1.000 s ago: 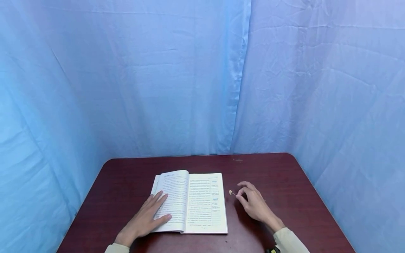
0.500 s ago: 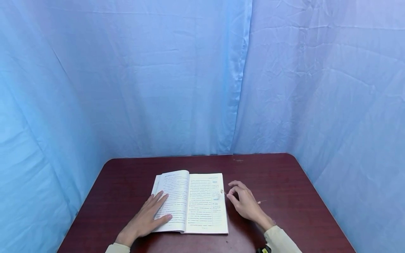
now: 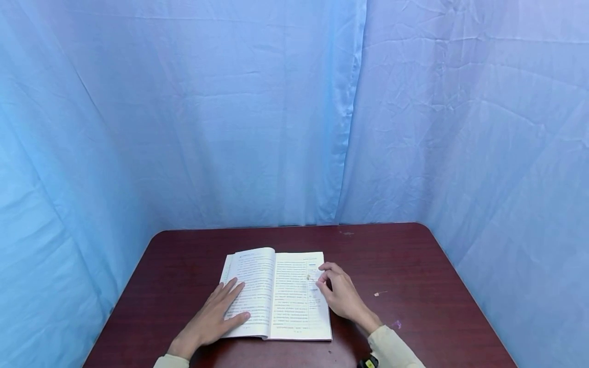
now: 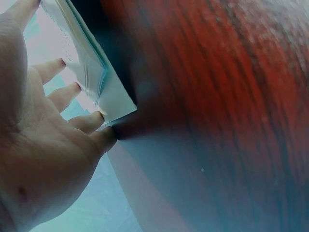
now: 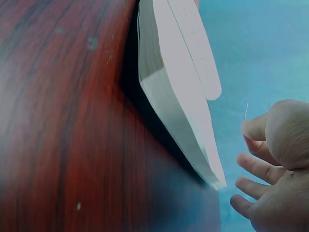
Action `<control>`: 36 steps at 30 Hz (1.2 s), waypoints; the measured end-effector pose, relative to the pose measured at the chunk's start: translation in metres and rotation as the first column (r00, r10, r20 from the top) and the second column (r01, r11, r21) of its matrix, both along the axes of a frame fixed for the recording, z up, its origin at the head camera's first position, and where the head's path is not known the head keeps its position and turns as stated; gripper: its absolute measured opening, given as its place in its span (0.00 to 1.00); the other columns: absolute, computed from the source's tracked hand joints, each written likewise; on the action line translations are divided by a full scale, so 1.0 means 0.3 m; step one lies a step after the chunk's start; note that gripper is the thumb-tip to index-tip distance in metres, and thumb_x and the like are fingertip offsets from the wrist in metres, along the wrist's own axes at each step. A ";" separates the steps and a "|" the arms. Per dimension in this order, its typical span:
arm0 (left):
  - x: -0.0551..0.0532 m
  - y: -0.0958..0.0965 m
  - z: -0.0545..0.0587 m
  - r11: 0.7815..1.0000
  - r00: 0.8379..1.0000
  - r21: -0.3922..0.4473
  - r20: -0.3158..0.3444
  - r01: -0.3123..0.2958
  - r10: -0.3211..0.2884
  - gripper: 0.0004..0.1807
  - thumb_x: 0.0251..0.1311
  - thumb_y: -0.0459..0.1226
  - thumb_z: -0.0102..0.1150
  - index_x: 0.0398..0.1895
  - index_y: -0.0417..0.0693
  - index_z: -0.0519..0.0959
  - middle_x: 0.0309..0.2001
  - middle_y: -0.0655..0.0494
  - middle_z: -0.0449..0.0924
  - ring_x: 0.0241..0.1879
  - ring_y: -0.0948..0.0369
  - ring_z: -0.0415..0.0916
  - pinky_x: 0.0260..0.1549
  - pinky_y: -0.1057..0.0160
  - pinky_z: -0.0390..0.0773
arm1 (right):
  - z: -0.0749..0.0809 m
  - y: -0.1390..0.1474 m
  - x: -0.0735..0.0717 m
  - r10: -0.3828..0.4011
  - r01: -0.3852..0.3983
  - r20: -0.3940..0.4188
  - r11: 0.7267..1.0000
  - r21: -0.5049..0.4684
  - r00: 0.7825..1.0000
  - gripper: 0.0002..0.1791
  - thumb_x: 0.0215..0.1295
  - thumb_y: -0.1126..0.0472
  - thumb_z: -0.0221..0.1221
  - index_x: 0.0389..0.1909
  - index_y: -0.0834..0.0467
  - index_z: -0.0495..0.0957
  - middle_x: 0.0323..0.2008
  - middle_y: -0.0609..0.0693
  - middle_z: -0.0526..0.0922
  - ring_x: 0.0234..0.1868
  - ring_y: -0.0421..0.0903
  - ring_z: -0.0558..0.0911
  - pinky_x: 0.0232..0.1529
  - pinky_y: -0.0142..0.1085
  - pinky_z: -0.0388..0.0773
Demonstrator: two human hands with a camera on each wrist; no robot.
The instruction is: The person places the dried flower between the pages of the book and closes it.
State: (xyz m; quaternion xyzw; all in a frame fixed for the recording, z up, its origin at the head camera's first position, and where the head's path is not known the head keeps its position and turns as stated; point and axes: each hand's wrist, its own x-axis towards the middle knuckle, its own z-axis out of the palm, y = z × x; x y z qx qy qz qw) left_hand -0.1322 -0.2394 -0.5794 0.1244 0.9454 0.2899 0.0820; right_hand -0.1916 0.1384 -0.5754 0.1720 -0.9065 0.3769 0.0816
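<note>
Head view: paperback (image 3: 281, 301) already open, the left hand (image 3: 209, 318) spread on its left page (image 3: 255, 286); the right hand (image 3: 344, 295) pinches a stemmed dried sprig (image 3: 309, 277) over the right page (image 3: 294, 314) — not yet released — while a pale sprig (image 3: 378, 294) and purple bit (image 3: 397, 324) lie ungripped on the table (image 3: 423, 276).

Dark red table (image 3: 423, 271), open printed book (image 3: 291, 304), tiny pale piece (image 3: 378, 294), purple piece (image 3: 397, 324)

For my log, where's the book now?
Low centre in the head view, the book lies open on the table, left hand on its left page, right hand over its right edge.
</note>
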 end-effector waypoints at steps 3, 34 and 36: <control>0.000 0.000 0.000 1.000 1.000 -0.001 0.002 -0.001 0.001 0.49 0.77 0.64 0.63 0.91 0.50 0.63 0.92 0.40 0.56 0.91 0.30 0.48 0.88 0.25 0.51 | 0.003 -0.017 -0.001 -0.003 0.003 0.003 1.000 -0.005 1.000 0.14 0.75 0.69 0.70 0.30 0.51 0.82 0.61 0.57 0.88 0.55 0.49 0.87 0.54 0.40 0.81; 0.003 0.004 0.002 1.000 1.000 0.007 0.002 -0.013 0.013 0.49 0.76 0.64 0.63 0.91 0.51 0.64 0.92 0.41 0.56 0.91 0.30 0.48 0.89 0.26 0.51 | -0.026 -0.170 -0.043 0.007 -0.007 0.002 1.000 -0.015 1.000 0.14 0.72 0.68 0.72 0.26 0.53 0.82 0.58 0.59 0.89 0.59 0.55 0.89 0.61 0.48 0.86; 0.003 0.004 0.001 1.000 1.000 0.009 0.001 -0.013 0.013 0.49 0.76 0.64 0.63 0.91 0.51 0.64 0.92 0.41 0.56 0.91 0.30 0.48 0.89 0.25 0.51 | -0.032 -0.174 -0.045 0.004 -0.004 -0.001 1.000 -0.007 1.000 0.14 0.72 0.68 0.72 0.26 0.53 0.83 0.57 0.59 0.89 0.58 0.55 0.89 0.61 0.48 0.86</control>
